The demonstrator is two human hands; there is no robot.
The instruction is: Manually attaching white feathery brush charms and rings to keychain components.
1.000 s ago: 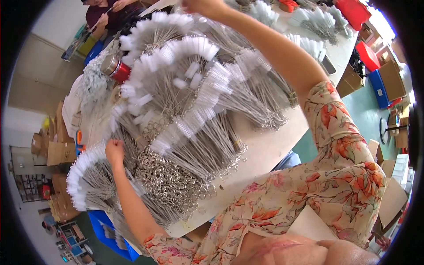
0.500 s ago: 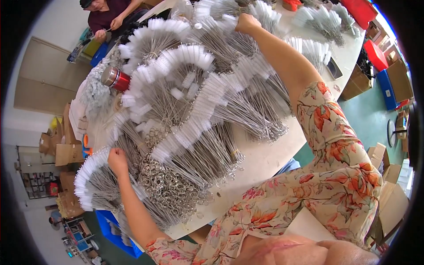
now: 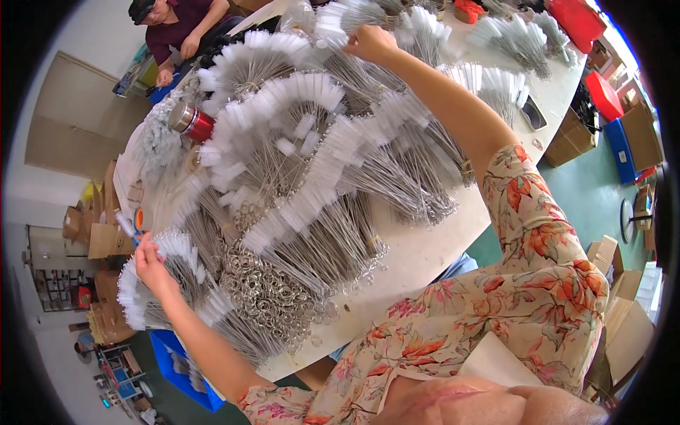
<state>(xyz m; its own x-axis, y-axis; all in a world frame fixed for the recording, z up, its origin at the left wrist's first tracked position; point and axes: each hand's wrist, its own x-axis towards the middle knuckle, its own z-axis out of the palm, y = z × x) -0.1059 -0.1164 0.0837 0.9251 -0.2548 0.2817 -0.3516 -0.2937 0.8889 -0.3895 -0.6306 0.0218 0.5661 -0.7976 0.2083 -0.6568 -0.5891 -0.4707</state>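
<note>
My left hand [image 3: 151,265] is at the table's left edge, above a fanned bundle of white-bristled wire brushes [image 3: 132,294]. Its fingers are pinched together. A single white brush head [image 3: 127,224] sticks out past the fingertips and appears to be in their grip. Right by those fingers lie orange-handled scissors [image 3: 139,217], partly covered. Far across the table, my right hand [image 3: 373,44] is closed, its fingertips down among white brush heads [image 3: 331,25]; what is between them is hidden. Bundles of wire brushes [image 3: 283,99] fill the space between my hands.
A red flask with a metal lid [image 3: 191,122] lies among the brushes. Metal rings [image 3: 273,297] are heaped near the front edge. A phone [image 3: 535,112] lies at right. Below the left edge stands a blue crate [image 3: 185,372]. A co-worker [image 3: 185,28] sits at far left.
My left hand has moved left and outward, and a brush head now shows beyond its fingers. My right hand has shifted left over the far brushes. The co-worker's hand has lowered.
</note>
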